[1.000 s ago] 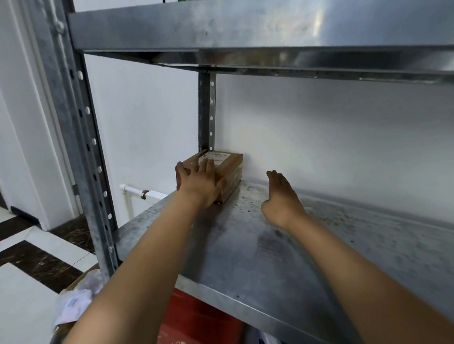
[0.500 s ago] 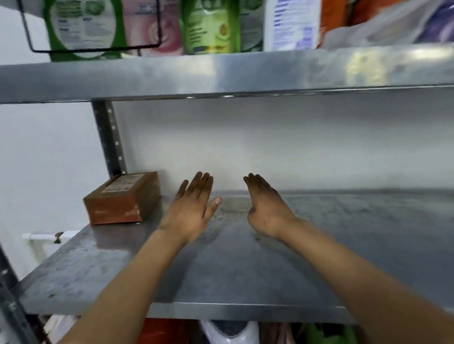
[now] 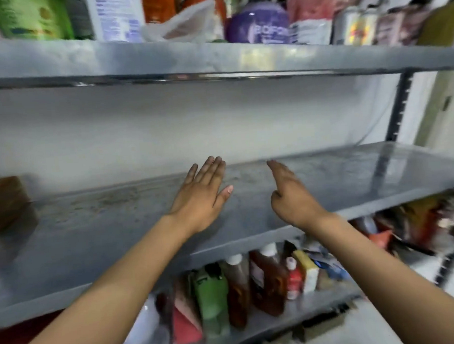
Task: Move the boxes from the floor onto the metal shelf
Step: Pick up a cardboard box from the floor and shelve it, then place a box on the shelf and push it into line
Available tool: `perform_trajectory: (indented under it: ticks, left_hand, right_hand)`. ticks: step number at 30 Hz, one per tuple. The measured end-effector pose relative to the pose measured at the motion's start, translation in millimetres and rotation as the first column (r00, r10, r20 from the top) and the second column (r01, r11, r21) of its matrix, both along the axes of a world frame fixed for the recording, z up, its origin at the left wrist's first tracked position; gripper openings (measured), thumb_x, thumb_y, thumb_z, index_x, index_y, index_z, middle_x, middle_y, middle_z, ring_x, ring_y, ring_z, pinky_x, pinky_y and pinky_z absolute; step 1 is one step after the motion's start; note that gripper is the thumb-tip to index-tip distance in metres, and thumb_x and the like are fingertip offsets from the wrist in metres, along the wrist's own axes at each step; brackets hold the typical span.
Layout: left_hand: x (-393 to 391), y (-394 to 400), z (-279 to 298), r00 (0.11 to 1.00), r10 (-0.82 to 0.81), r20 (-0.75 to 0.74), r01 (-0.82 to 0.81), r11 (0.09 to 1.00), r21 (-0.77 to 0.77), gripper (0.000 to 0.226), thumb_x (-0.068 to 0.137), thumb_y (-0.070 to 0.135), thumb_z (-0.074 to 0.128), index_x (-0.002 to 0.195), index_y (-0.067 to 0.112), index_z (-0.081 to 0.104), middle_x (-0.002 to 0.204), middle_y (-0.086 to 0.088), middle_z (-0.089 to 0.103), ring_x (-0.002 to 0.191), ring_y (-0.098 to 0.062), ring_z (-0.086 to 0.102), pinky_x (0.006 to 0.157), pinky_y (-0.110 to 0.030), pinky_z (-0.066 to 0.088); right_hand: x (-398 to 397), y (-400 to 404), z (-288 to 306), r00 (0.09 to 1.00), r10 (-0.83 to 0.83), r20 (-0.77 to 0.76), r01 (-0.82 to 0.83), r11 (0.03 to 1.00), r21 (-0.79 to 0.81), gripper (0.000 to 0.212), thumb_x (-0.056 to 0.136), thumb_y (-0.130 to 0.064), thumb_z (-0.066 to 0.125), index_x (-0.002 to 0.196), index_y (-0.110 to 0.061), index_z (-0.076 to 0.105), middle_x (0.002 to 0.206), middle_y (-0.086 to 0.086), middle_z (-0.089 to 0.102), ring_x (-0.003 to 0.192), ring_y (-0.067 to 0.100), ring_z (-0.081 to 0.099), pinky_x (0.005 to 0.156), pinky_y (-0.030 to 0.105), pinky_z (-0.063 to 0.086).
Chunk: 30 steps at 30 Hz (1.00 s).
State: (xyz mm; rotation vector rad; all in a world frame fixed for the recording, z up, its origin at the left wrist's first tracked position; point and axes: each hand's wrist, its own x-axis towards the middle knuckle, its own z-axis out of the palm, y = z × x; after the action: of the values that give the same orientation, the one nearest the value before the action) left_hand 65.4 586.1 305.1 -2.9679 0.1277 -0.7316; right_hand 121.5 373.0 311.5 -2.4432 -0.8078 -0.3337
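Shifted to frame's far left edge: brown box (image 3: 4,204) on metal shelf (image 3: 354,180). Centre: left hand (image 3: 199,197) and right hand (image 3: 292,197), fingers straight, gripping nothing.

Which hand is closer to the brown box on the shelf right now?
Left. The left hand hovers mid-shelf, well right of the brown box; the right hand is farther right still. Neither touches it.

Bottles and packets crowd the top tier, among them a purple jar (image 3: 258,23), a white plastic bag (image 3: 185,23) and a green pouch (image 3: 33,17). Below, a green bottle (image 3: 210,292) stands beside brown bottles (image 3: 267,283), blurred.
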Motion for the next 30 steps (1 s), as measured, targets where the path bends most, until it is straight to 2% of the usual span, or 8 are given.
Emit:
perform_trajectory:
  ticks: [6,9,15,17,20,23,27,30]
  left_hand:
    - [22,-122,-4,0.982,-0.187,-0.026,0.188,0.981,0.05,0.068,0.098,0.053,0.005,0.152,0.014,-0.004,0.161,0.0,-0.006,0.146,-0.01,-0.014,0.119,-0.035,-0.008]
    - [32,-186,-12,0.961,-0.272,-0.039,0.275,0.955,0.11,0.077,0.089,0.058,-0.006,0.152,0.014,-0.004,0.161,-0.001,-0.005,0.146,-0.011,-0.013,0.12,-0.036,-0.008]
    - [40,-294,-45,0.899,-0.437,-0.037,0.439,0.895,0.078,0.078,0.089,0.056,-0.003,0.153,0.013,0.003,0.161,-0.002,0.002,0.147,-0.013,-0.007,0.12,-0.037,-0.006]
    - [41,-325,-58,0.875,-0.483,-0.038,0.484,0.873,0.059,0.076,0.091,0.056,-0.001,0.153,0.013,0.003,0.161,-0.002,0.003,0.147,-0.012,-0.006,0.12,-0.037,-0.005]
    - [39,-368,-77,0.84,-0.541,-0.047,0.542,0.84,0.021,0.077,0.089,0.056,-0.003,0.153,0.013,0.004,0.161,-0.001,0.002,0.147,-0.012,-0.007,0.12,-0.036,-0.006]
    - [35,-409,-103,0.806,-0.586,-0.09,0.588,0.809,0.003,0.078,0.088,0.056,-0.006,0.153,0.014,0.002,0.161,0.0,0.001,0.147,-0.011,-0.008,0.12,-0.036,-0.006]
    - [25,-457,-151,0.753,-0.639,-0.159,0.639,0.767,-0.059,0.074,0.092,0.055,-0.003,0.153,0.013,0.004,0.161,-0.001,0.002,0.147,-0.012,-0.008,0.12,-0.038,-0.005]
    - [11,-487,-188,0.709,-0.667,-0.23,0.661,0.742,-0.111,0.067,0.099,0.051,0.008,0.153,0.013,0.001,0.161,-0.001,-0.001,0.147,-0.012,-0.01,0.12,-0.04,-0.004]
  right_hand:
    - [-6,-128,-8,0.982,-0.187,-0.003,0.186,0.978,0.097,0.073,0.087,0.008,0.039,0.154,-0.01,0.018,0.162,0.009,0.017,0.15,0.02,0.012,0.118,0.026,0.011]
    - [-12,-182,-21,0.966,-0.257,0.007,0.254,0.959,0.13,0.073,0.085,0.007,0.041,0.154,-0.008,0.019,0.16,0.011,0.022,0.149,0.021,0.016,0.117,0.026,0.014]
    - [-30,-274,-57,0.919,-0.394,-0.023,0.393,0.906,0.157,0.072,0.086,0.005,0.041,0.153,-0.008,0.021,0.16,0.011,0.023,0.149,0.02,0.014,0.118,0.025,0.01]
    - [-37,-304,-69,0.895,-0.443,-0.047,0.445,0.883,0.15,0.073,0.085,0.006,0.042,0.154,-0.008,0.021,0.16,0.011,0.022,0.149,0.02,0.014,0.119,0.027,0.01]
    - [-51,-344,-86,0.865,-0.496,-0.08,0.502,0.848,0.17,0.077,0.082,0.007,0.042,0.154,-0.011,0.022,0.16,0.009,0.023,0.149,0.02,0.017,0.122,0.037,0.018]
    - [-69,-379,-109,0.814,-0.568,-0.121,0.581,0.793,0.182,0.075,0.084,0.007,0.042,0.154,-0.013,0.022,0.159,0.008,0.026,0.148,0.021,0.02,0.121,0.037,0.02]
    - [-98,-415,-151,0.726,-0.646,-0.237,0.685,0.711,0.161,0.07,0.091,0.003,0.04,0.155,-0.014,0.017,0.161,0.004,0.02,0.148,0.017,0.015,0.116,0.022,0.011]
    - [-119,-440,-186,0.654,-0.678,-0.335,0.74,0.665,0.099,0.073,0.091,0.001,0.039,0.156,-0.017,0.012,0.163,0.002,0.013,0.15,0.015,0.007,0.121,0.031,0.01]
